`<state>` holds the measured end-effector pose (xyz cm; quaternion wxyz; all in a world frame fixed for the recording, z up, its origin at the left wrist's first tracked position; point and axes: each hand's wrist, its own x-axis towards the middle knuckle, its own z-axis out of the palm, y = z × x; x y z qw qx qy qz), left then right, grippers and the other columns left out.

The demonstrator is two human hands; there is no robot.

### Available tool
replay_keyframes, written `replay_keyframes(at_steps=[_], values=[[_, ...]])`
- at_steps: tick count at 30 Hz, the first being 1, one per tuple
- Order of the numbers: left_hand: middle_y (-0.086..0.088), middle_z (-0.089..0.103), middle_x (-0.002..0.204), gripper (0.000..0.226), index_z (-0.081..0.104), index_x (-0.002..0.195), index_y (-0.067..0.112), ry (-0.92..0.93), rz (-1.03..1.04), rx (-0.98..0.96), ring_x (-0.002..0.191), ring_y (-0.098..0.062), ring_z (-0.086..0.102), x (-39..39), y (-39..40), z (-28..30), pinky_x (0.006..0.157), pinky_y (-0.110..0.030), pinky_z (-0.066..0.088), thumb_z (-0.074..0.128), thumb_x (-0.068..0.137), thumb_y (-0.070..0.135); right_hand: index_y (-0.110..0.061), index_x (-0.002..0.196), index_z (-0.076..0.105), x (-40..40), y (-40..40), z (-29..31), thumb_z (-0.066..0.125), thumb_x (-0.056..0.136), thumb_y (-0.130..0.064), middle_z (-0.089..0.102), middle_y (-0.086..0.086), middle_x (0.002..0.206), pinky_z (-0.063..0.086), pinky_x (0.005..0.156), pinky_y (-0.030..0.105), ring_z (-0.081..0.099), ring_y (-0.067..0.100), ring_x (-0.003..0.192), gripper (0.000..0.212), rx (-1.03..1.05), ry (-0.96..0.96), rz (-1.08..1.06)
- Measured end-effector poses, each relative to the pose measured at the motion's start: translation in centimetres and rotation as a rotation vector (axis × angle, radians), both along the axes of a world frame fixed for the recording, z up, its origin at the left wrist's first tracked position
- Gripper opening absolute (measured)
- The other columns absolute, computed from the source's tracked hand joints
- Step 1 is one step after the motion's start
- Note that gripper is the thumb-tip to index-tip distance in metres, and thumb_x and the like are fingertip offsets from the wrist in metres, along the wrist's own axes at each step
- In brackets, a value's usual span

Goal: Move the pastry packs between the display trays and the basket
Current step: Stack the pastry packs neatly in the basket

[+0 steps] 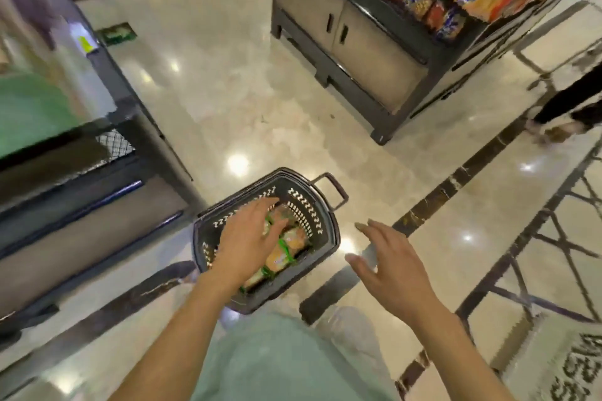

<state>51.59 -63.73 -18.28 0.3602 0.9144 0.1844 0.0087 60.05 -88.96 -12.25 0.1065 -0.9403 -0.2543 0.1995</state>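
Reach into basket [327, 239] on floor.
Left hand [248, 236], fingers spread, over pastry packs [286, 252]; right hand [389, 259] spread, empty. Advice: pinch one pack's edge.

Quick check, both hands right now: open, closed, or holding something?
Left hand: open, fingers spread over the pastry packs in the basket; contact cannot be told.
Right hand: open, fingers spread, holding nothing, beside the basket.

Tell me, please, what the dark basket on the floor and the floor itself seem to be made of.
The basket looks like moulded plastic, dark grey and matte: its walls have regular rows of punched slots and a thin loop handle. The floor looks like polished stone or marble-like tile, probably: cream, glossy, with lamp reflections and dark inlaid bands.
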Motion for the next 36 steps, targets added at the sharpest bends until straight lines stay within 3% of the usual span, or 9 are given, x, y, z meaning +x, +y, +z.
replay_keyframes(at_steps=[3,8,13,17,23,27,31,36], values=[[-0.006,0.064,0.129,0.058,0.058,0.134,0.015,0.033,0.163,-0.009,0.119,-0.029,0.058,-0.9,1.0,-2.1,0.100,-0.040,0.044,0.035,0.094,0.050,-0.030,0.151,0.040,4.6,3.1,-2.3,0.042,0.096,-0.064,0.039,-0.001,0.157,0.032,0.116,0.039,0.035,0.022,0.143,0.065,-0.037,0.071,0.235],[-0.007,0.065,0.128,0.047,0.058,0.132,0.012,0.116,0.443,-0.001,0.119,-0.027,0.058,-0.6,0.8,-8.1,0.101,-0.033,0.039,0.046,0.099,0.043,-0.018,0.146,0.047,11.7,8.3,-10.0,0.056,0.097,-0.047,0.047,0.005,0.149,0.035,0.112,0.038,0.043,0.028,0.136,0.058,-0.084,0.205,0.553],[-0.005,0.058,0.136,0.041,0.050,0.141,0.018,0.255,0.696,-0.124,0.125,-0.025,0.052,2.5,-1.8,-15.6,0.104,-0.041,0.043,0.055,0.103,0.032,-0.016,0.147,0.042,16.5,12.2,-22.2,0.060,0.097,-0.046,0.051,0.012,0.142,0.040,0.104,0.042,0.047,0.034,0.129,0.062,-0.187,0.351,0.686],[-0.006,0.059,0.133,0.041,0.052,0.139,0.017,0.300,0.791,-0.192,0.124,-0.026,0.053,3.8,-2.3,-25.9,0.103,-0.045,0.044,0.052,0.103,0.036,-0.015,0.147,0.041,16.7,14.7,-34.6,0.060,0.097,-0.046,0.049,0.013,0.140,0.038,0.104,0.042,0.045,0.035,0.127,0.062,-0.281,0.413,0.857],[-0.014,0.059,0.132,0.047,0.052,0.137,0.007,0.356,0.767,-0.185,0.122,-0.033,0.055,2.8,-1.7,-43.2,0.105,-0.047,0.043,0.052,0.097,0.032,-0.011,0.149,0.036,14.3,15.5,-54.2,0.063,0.093,-0.048,0.043,0.015,0.146,0.038,0.111,0.047,0.042,0.038,0.134,0.072,-0.352,0.372,1.026],[-0.017,0.057,0.133,0.049,0.051,0.139,0.004,0.357,0.699,-0.129,0.124,-0.033,0.054,1.8,-1.2,-50.6,0.108,-0.042,0.040,0.052,0.099,0.032,-0.013,0.155,0.025,13.0,16.2,-62.9,0.065,0.090,-0.048,0.042,0.017,0.148,0.037,0.112,0.048,0.040,0.038,0.136,0.084,-0.345,0.286,1.106],[-0.016,0.056,0.133,0.049,0.050,0.139,0.005,0.339,0.656,-0.070,0.125,-0.033,0.051,2.1,0.1,-54.1,0.107,-0.039,0.037,0.051,0.099,0.033,-0.013,0.151,0.030,11.9,16.3,-66.5,0.064,0.089,-0.051,0.045,0.017,0.143,0.031,0.110,0.048,0.040,0.041,0.131,0.080,-0.384,0.208,1.214],[-0.016,0.055,0.133,0.049,0.051,0.137,0.005,0.326,0.591,-0.009,0.126,-0.031,0.049,4.1,2.3,-55.9,0.106,-0.036,0.034,0.056,0.097,0.032,-0.009,0.136,0.046,11.6,15.9,-66.4,0.075,0.085,-0.040,0.052,0.019,0.129,0.035,0.104,0.049,0.046,0.042,0.118,0.067,-0.276,0.148,1.229]])
